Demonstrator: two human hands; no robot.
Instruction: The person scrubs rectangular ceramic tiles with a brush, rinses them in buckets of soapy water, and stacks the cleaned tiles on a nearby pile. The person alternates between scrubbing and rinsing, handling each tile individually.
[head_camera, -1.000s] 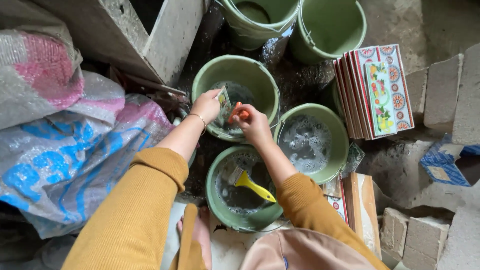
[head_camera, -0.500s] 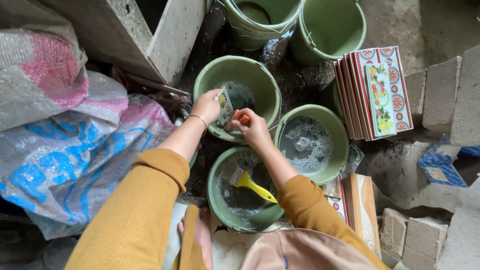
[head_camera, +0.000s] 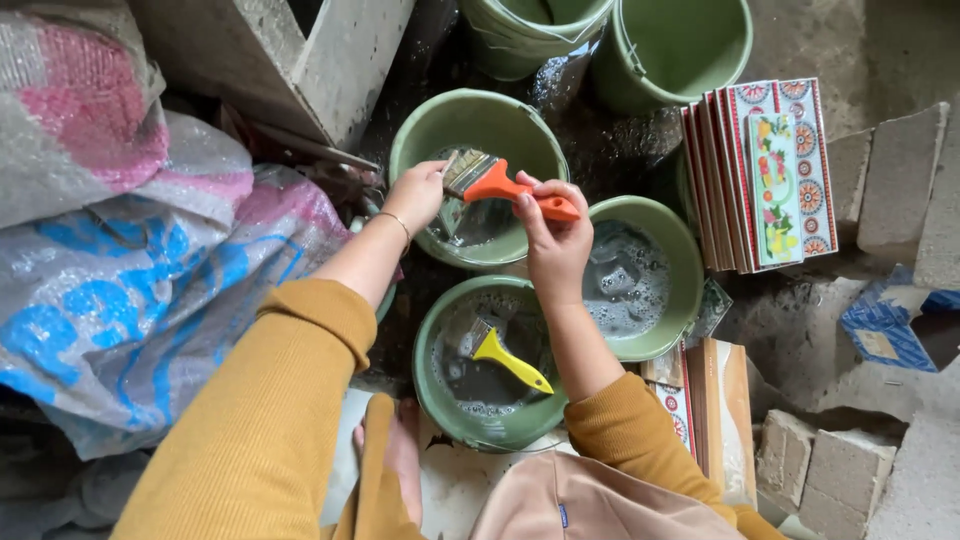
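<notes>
Right hand (head_camera: 556, 240) gripping orange-handled brush (head_camera: 500, 184), left hand (head_camera: 418, 195) holding wet tile (head_camera: 452, 215), green bucket (head_camera: 478, 125)

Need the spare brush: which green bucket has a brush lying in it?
The nearest green bucket, holding the yellow-handled brush; the orange-handled brush is in the right hand.

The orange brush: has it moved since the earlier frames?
Yes. The orange brush in the right hand has risen above the rim of the middle green bucket, now lying level.

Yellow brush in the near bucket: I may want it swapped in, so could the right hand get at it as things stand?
Probably not at once: the right hand already grips the orange brush. Otherwise the yellow brush lies uncovered in the near bucket, just below that wrist.
</notes>
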